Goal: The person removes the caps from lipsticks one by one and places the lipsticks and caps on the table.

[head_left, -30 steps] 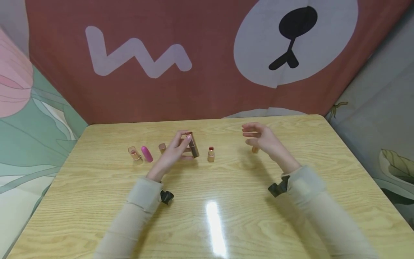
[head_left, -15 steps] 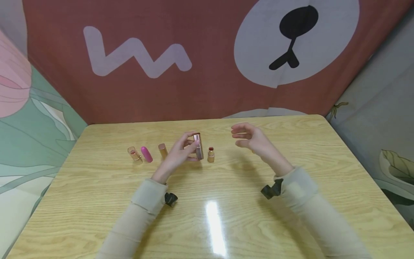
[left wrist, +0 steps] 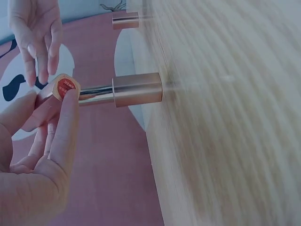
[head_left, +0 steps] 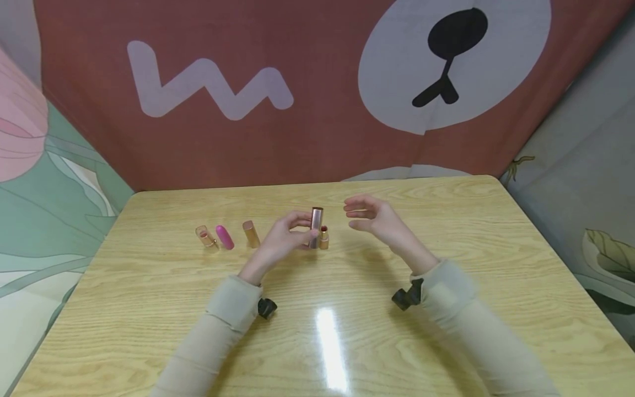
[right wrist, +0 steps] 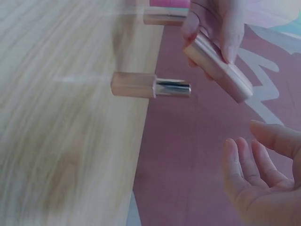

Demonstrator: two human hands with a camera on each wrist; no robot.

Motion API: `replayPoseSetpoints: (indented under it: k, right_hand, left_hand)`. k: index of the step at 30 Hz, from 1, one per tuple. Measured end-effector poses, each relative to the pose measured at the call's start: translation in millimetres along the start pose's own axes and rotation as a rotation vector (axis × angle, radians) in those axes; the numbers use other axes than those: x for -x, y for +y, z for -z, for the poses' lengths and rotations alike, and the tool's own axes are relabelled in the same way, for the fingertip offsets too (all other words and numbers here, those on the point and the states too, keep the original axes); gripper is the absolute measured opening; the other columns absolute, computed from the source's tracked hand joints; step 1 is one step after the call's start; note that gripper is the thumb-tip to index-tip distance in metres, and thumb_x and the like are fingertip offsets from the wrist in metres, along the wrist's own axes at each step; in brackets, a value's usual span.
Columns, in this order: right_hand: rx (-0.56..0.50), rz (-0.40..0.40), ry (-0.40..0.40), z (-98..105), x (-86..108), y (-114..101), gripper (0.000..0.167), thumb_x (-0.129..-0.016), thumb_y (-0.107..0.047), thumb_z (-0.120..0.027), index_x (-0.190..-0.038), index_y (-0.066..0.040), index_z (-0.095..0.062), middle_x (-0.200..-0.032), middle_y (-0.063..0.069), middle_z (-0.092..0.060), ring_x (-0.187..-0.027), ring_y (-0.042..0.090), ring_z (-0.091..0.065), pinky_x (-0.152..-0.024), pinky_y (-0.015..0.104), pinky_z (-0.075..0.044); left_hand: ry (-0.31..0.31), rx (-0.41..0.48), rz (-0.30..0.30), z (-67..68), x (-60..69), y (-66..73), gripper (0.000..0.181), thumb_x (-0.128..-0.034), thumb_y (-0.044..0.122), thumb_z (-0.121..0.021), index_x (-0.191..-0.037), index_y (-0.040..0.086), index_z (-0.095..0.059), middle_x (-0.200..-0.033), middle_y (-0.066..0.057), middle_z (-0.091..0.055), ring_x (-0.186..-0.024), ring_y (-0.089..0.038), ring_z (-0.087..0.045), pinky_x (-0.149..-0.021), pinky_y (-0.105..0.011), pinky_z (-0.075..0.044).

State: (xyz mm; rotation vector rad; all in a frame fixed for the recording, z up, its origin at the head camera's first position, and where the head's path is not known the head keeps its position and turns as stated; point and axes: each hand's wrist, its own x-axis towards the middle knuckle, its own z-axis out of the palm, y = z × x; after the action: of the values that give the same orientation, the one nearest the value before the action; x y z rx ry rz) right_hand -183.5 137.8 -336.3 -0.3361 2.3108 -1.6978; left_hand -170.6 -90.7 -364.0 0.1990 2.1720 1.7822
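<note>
Reddish cloth (head_left: 317,146) hangs behind the wood-grain table (head_left: 377,353); hands (head_left: 281,241) hover above.

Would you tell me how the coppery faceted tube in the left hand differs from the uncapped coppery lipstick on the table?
The coppery faceted tube is tilted in the left hand, while the uncapped coppery lipstick stands upright on the table. The lipstick narrows to a shiny collar; the tube shows no such step. Both look coppery and metallic.

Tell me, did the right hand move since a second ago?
Yes: the right hand moved left, closer to the open lipstick, which stayed standing in its spot.
</note>
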Motion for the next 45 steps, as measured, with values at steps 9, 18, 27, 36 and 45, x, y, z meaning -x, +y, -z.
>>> replayPoseSetpoints:
  k: [9, 18, 27, 36, 45]
  right_hand:
    - [-0.018, -0.006, -0.009, -15, -0.4, 7, 0.046, -0.090, -0.001, -0.062, -0.133, 0.004, -0.048, -0.133, 0.028, -0.053, -0.122, 0.041, -0.055, -0.096, 0.037, -0.052]
    - [-0.021, -0.030, -0.004, -25, -0.1, 7, 0.046, -0.091, -0.007, -0.063, -0.133, 0.001, -0.049, -0.130, 0.023, -0.056, -0.118, 0.037, -0.058, -0.098, 0.041, -0.051]
    - [-0.015, -0.076, 0.016, -28, -0.6, 9, 0.043, -0.092, -0.014, -0.064, -0.131, 0.000, -0.052, -0.129, 0.020, -0.057, -0.110, 0.029, -0.061, -0.096, 0.039, -0.051]
    - [-0.119, -0.066, 0.017, -28, -1.0, 8, 0.042, -0.094, -0.013, -0.059, -0.129, 0.006, -0.047, -0.118, 0.016, -0.059, -0.092, 0.009, -0.063, -0.094, 0.038, -0.053]
    - [-0.183, -0.069, 0.018, -29, -0.6, 8, 0.039, -0.096, -0.011, -0.056, -0.128, 0.008, -0.044, -0.110, 0.008, -0.058, -0.089, 0.005, -0.062, -0.089, 0.029, -0.056]
  left_hand:
    - [-0.053, -0.025, -0.004, -4.8, 1.2, 1.8, 0.050, -0.0900, 0.011, -0.066, -0.136, 0.006, -0.047, -0.131, -0.018, -0.053, -0.109, -0.029, -0.063, -0.083, -0.035, -0.058]
    - [-0.106, -0.002, -0.005, -8.3, 2.8, 4.7, 0.051, -0.0903, 0.007, -0.064, -0.137, 0.005, -0.046, -0.133, -0.019, -0.051, -0.118, -0.034, -0.059, -0.087, -0.035, -0.057]
    - [-0.096, 0.013, 0.005, -13.1, 1.6, 3.8, 0.048, -0.0880, 0.004, -0.066, -0.133, 0.005, -0.049, -0.131, -0.017, -0.053, -0.119, -0.034, -0.059, -0.087, -0.034, -0.057]
    - [-0.094, -0.023, -0.007, -14.8, 1.9, 3.8, 0.040, -0.0911, 0.011, -0.064, -0.128, 0.001, -0.054, -0.128, -0.019, -0.057, -0.112, -0.030, -0.063, -0.088, -0.033, -0.056]
    - [-0.087, -0.041, -0.010, -15.9, 2.2, 3.4, 0.036, -0.0920, 0.015, -0.064, -0.123, -0.001, -0.057, -0.122, -0.020, -0.060, -0.102, -0.022, -0.066, -0.087, -0.032, -0.057]
